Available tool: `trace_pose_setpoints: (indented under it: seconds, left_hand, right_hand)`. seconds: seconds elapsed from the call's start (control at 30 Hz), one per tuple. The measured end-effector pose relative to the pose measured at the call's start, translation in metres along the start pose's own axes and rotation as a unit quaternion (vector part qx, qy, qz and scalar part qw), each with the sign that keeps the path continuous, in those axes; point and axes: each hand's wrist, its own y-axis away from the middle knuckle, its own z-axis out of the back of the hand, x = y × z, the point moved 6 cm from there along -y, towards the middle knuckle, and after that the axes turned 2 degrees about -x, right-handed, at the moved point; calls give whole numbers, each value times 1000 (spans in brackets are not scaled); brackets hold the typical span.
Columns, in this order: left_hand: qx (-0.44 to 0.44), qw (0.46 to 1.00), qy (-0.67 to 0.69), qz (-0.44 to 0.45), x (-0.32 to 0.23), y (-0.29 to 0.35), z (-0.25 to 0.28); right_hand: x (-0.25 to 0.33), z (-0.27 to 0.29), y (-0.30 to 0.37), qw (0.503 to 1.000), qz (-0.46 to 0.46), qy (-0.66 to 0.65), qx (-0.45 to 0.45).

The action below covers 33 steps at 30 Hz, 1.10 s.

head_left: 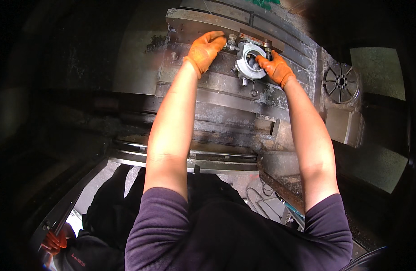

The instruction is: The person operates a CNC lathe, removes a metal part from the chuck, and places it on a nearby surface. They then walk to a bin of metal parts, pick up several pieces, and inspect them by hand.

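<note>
"How are the hands set?"

"The left hand (pixel 205 50), gloved in orange, is bent at the fingers beside the left stud and nut (pixel 232 38); whether anything is gripped cannot be told. The right hand (pixel 277 68) is spread at the right rim of the ring-shaped metal casting (pixel 243 63), one digit being laid over the bore's edge. A firm hold cannot be confirmed."

"And the casting?"

"It is placed over the steel plate (pixel 212 81), near of the long bar (pixel 203 20), between the left stud and the right stud (pixel 268 49). The part is probably located by these, and is probably being steadied from the right."

"Where is movement limited?"

"On the far side, by the bar; at left and right, by the studs. At the near side a bolt (pixel 244 82) is stood out from the ring. Open room is left between the forearms, as far as the curved front rail (pixel 224 156). The slotted disc (pixel 341 82) is set well apart, to the right."
</note>
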Motion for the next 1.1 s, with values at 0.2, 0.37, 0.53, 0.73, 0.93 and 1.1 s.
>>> trace_pose_setpoints:
  seconds: [0.2, 0.37, 0.53, 0.73, 0.93, 1.1]
  left_hand:
    - [-3, 976, -43, 214, -1, 9, -6]
    - [21, 997, 49, 53, -1, 6, -5]
    - [-3, 975, -24, 219, 2, 7, -9]
    - [26, 994, 76, 74, 22, -1, -11]
    - [-14, 949, -83, 303, 34, -5, -18]
    - [-60, 973, -180, 128, 49, -21, -12]
  right_hand:
    - [21, 14, 9, 997, -25, -62, 23]
    - [-7, 1, -2, 997, 64, 31, 3]
    - [1, 9, 6, 1000, 13, 0, 1]
    - [26, 22, 20, 992, -72, -106, 14]
    - [24, 23, 18, 992, -55, -116, 3]
    - [35, 27, 22, 993, -67, -94, 2]
